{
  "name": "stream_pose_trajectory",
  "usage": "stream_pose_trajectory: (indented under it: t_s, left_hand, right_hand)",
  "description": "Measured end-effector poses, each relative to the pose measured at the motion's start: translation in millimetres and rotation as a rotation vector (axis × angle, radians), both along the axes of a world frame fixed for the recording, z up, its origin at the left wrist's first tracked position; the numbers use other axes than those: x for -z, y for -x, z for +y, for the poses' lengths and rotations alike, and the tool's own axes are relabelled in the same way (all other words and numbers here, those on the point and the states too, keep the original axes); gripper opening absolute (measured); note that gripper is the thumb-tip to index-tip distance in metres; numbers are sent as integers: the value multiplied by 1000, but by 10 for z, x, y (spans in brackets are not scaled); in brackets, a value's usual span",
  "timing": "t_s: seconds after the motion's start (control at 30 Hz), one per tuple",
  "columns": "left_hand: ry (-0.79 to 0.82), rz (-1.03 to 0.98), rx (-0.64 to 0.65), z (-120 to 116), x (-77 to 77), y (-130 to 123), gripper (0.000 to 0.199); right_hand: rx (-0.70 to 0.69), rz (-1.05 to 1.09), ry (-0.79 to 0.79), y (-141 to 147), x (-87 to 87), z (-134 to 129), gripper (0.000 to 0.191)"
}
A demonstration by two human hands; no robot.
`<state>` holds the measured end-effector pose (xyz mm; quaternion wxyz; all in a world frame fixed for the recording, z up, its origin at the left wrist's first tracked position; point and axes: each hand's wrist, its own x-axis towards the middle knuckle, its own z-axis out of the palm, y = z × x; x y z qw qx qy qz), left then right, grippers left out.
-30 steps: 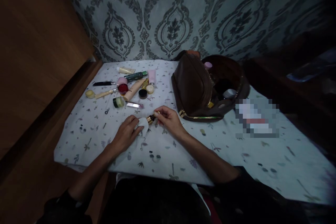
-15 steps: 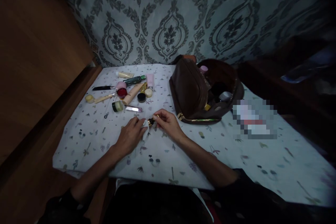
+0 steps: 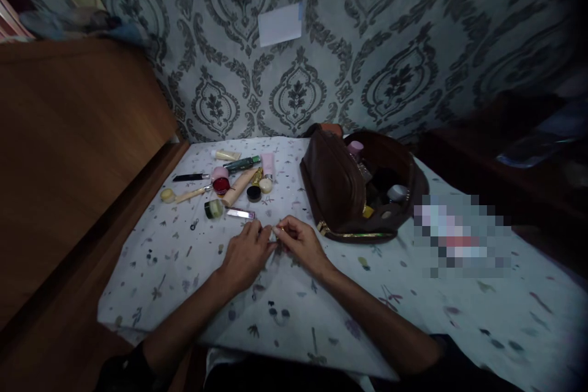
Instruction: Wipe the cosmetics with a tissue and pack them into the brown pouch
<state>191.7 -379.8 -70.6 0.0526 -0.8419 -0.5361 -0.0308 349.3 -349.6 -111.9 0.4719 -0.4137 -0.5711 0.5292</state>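
Note:
My left hand is closed on a white cloth or tissue, of which only a sliver shows between the fingers. Pressed up against it, my right hand pinches a small gold-and-black cosmetic item, now almost wholly hidden by the fingertips. Just beyond the left hand lies a slim pinkish tube. A jar with a dark green end rests beside that. To the right of my right hand stands a brown makeup bag, unzipped, with several cosmetics inside.
Several cosmetics lie farther back on the patterned cloth: a red jar, a beige tube, a pink tube, a green bottle and a black brush. A wooden cabinet borders the left. Something blurred out lies right.
My view has tilted up. My hands have come closer together, and the gold-and-black item that showed between them is now mostly covered by fingers.

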Motion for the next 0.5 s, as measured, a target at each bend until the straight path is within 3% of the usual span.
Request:
stream_pose_trajectory:
  t_s: [0.37, 0.5]
  left_hand:
    - [-48, -45, 2, -55, 249, 326, 29]
    - [-8, -62, -7, -79, 252, 386, 22]
  right_hand:
    - [-32, -7, 28, -20, -29, 15, 42]
    - [-77, 2, 27, -16, 5, 13, 41]
